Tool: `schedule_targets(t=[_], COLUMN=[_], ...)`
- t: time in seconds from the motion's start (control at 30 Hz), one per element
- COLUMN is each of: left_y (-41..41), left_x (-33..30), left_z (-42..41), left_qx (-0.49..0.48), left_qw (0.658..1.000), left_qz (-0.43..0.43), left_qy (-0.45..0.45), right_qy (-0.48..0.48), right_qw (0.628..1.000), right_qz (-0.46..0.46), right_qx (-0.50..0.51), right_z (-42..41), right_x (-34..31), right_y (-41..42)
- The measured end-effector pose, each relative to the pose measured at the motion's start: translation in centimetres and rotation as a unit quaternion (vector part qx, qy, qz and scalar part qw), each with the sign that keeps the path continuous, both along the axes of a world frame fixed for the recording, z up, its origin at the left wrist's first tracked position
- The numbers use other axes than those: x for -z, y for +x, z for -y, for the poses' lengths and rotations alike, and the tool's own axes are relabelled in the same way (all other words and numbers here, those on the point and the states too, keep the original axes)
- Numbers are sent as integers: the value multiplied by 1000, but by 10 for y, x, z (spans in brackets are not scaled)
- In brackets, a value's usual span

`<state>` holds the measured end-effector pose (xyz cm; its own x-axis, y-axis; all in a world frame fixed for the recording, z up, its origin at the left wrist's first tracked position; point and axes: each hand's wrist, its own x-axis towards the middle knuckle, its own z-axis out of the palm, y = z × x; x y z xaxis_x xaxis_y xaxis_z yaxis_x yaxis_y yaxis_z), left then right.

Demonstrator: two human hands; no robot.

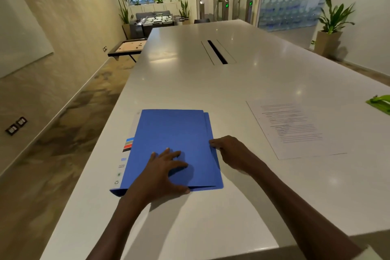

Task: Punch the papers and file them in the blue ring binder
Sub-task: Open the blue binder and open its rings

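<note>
The blue ring binder (173, 133) lies closed and flat on the white table (211, 82), close to its left edge, with a white label strip along its left side. My left hand (162, 172) rests flat on the cover near the front, fingers spread. My right hand (230, 150) is at the binder's right edge, its fingertips touching the edge of the cover. A printed sheet of paper (293, 129) lies flat on the table to the right of the binder, apart from both hands. A green object (379, 102), cut off by the frame, sits at the far right.
A long cable slot (217, 51) runs along the middle of the table farther back. The table's left edge drops to the floor just beside the binder. Potted plants, a foosball table and a small game board stand beyond the table.
</note>
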<state>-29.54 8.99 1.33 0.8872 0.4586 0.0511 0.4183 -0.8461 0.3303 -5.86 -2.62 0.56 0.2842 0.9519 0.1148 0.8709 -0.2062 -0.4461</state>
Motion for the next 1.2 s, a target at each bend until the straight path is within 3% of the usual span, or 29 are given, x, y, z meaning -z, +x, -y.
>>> schedule_targets(t=[0.2,0.33,0.47,0.63,0.83,0.97,1.2], left_y=[16,12,-1,-25,-69,-100,-137], left_x=[1,-5,-35,-66,-74,-61,-27], left_z=[4,7,12,11,-15,-38,-57], left_qx=[-1,-1,-61,-238,-364,-428,-553], left_qw=[999,977,904,792,711,663,617], left_qz=[51,211,422,563,592,608,560], left_qy=[-16,-15,-24,14,110,85,28], right_qy=[-49,-60,-53,-56,-75,-92,-116], right_qw=[998,998,996,994,988,984,971], right_qz=[-42,0,43,79,136,150,205], right_qx=[7,-31,-52,-45,-27,-26,-24], right_z=[-16,-17,-17,-25,-33,-39,-42], right_x=[2,-2,1,6,-3,-3,-8], right_y=[33,44,45,50,45,49,45])
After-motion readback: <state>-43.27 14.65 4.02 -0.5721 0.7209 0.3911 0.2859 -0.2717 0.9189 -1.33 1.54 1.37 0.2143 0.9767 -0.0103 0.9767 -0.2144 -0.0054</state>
